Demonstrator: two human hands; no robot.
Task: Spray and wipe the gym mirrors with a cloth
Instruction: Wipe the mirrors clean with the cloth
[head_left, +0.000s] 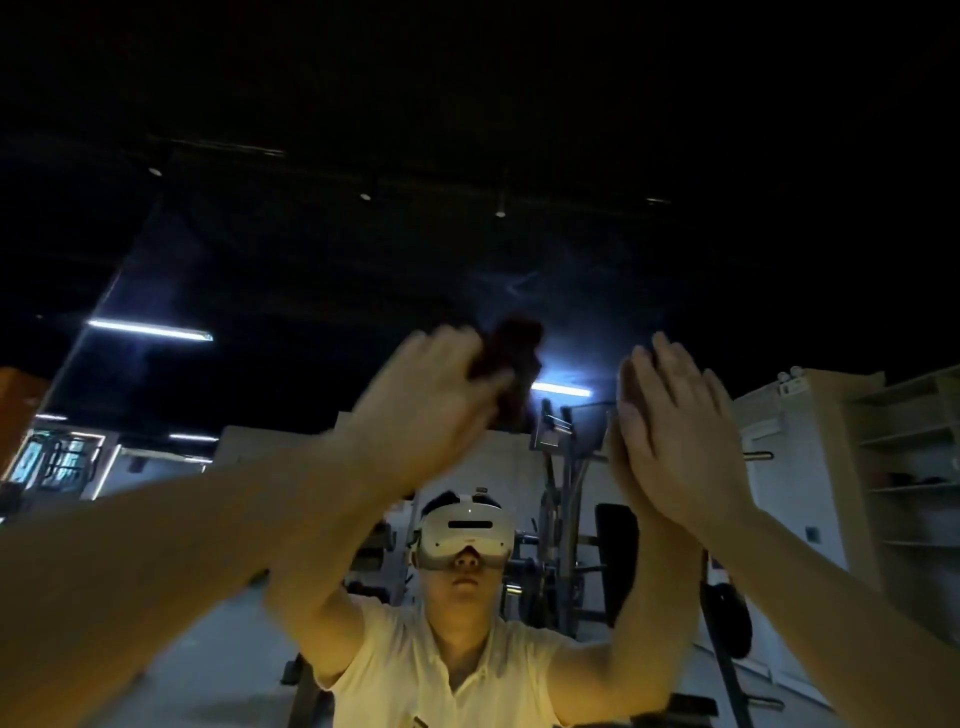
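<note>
The gym mirror (291, 249) fills the whole view in front of me and shows my own reflection. My left hand (415, 410) is raised against the glass and grips a dark reddish cloth (511, 369), which is blurred by motion. My right hand (680, 431) lies flat on the mirror with straight fingers, touching its own reflection. No spray bottle is in view.
The glass reflects a person in a white shirt and a white headset (465, 535), a weight machine (566, 519) behind, white shelving (909, 457) at the right, and ceiling strip lights (148, 330). The room is dark.
</note>
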